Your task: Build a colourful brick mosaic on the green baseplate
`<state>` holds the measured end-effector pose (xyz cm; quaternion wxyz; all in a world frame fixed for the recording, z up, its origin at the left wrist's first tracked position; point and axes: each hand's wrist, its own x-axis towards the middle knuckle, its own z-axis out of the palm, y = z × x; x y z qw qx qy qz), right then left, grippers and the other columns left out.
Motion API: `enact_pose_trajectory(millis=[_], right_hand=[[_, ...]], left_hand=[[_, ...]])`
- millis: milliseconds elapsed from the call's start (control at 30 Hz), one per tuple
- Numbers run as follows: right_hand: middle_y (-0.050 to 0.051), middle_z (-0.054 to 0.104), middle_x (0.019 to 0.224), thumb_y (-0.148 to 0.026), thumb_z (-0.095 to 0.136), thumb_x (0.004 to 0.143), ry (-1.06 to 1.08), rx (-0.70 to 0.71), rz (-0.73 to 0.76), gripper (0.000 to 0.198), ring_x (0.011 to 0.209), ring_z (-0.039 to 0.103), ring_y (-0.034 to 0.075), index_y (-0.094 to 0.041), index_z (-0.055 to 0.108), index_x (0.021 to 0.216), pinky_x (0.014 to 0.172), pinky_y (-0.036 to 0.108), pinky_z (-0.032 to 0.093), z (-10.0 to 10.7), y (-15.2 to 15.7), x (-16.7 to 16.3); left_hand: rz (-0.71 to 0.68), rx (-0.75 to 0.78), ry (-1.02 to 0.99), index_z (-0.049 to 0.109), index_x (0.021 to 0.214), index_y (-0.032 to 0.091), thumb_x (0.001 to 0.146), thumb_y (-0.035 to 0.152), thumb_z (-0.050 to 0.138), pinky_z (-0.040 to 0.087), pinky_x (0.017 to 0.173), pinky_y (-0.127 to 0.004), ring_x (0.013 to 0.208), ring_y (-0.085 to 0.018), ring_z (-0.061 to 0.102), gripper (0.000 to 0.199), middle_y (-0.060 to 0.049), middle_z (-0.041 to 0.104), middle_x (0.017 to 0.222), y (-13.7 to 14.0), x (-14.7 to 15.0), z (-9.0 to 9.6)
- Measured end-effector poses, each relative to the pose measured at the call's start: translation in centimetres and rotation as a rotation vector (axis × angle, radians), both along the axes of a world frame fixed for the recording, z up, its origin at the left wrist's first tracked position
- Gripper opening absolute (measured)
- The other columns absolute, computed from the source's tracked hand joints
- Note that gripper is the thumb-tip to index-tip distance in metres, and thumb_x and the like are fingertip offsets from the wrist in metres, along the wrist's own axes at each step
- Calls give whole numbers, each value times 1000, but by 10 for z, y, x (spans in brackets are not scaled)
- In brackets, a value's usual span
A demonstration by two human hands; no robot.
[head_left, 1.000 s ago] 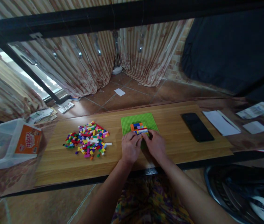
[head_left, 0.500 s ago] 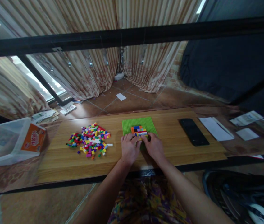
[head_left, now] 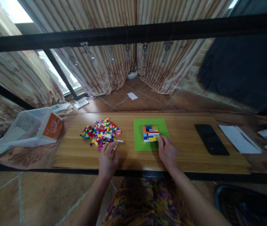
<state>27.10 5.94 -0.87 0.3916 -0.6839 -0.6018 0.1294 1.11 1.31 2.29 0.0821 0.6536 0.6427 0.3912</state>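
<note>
A flat block of joined toy bricks (head_left: 150, 133), in orange, blue, yellow, white and red, sits over the green studded baseplate (head_left: 138, 145). My right hand (head_left: 167, 151) grips its lower right corner between thumb and fingers. Whether the block is pressed onto the plate or merely rests there, I cannot tell. To the left, my left hand (head_left: 108, 158) reaches the near edge of a heap of loose bricks (head_left: 105, 131), its fingers curved and apart from the thumb. A white brick (head_left: 120, 141) lies just beyond its fingertips.
A black phone (head_left: 211, 139) and white paper (head_left: 238, 139) lie to the right. At the left stands a clear plastic box (head_left: 33, 125) with an orange label. A dark metal bar (head_left: 133, 31) crosses beyond the wooden board (head_left: 77, 158).
My left hand has left the brick block and moved left to the loose heap. My right hand stays at the block's right side. The whole view has shifted a little.
</note>
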Motion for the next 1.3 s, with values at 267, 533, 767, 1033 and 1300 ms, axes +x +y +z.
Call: enact_pose_trajectory(millis=[267, 533, 767, 1033, 1300], right_hand=[[16, 68, 98, -50, 36, 94, -69, 45, 12, 49, 91, 62, 25, -13, 66, 104, 81, 38, 46, -5, -4, 3], [16, 68, 98, -50, 37, 94, -108, 51, 30, 50, 89, 62, 26, -12, 66, 106, 80, 38, 47, -7, -6, 6], [17, 68, 99, -52, 36, 94, -125, 43, 16, 52, 89, 62, 26, -11, 66, 106, 79, 37, 47, -8, -6, 6], [15, 68, 96, -50, 37, 94, -118, 55, 19, 48, 88, 62, 26, -12, 66, 105, 78, 37, 48, -6, -6, 5], [15, 68, 95, -49, 38, 94, -120, 78, 28, 47, 87, 62, 25, -13, 65, 104, 78, 37, 48, -7, -6, 5]], left_hand=[[68, -75, -24, 62, 106, 21, 86, 16, 52, 54, 80, -32, 91, -18, 63, 23, -6, 66, 100, -16, -8, -10], [154, -130, 116, 61, 105, 20, 81, 19, 62, 51, 83, -36, 95, -23, 61, 24, -6, 66, 98, -10, -8, -17], [133, -125, 168, 63, 106, 22, 83, 15, 59, 48, 85, -37, 95, -23, 61, 24, -6, 68, 99, 2, -4, -23], [108, -91, 160, 62, 107, 20, 86, 8, 47, 49, 85, -36, 95, -22, 61, 29, -7, 68, 100, 7, -3, -18], [73, -130, 227, 60, 105, 20, 82, 18, 58, 46, 89, -40, 97, -24, 60, 23, -7, 68, 103, 11, 1, -15]])
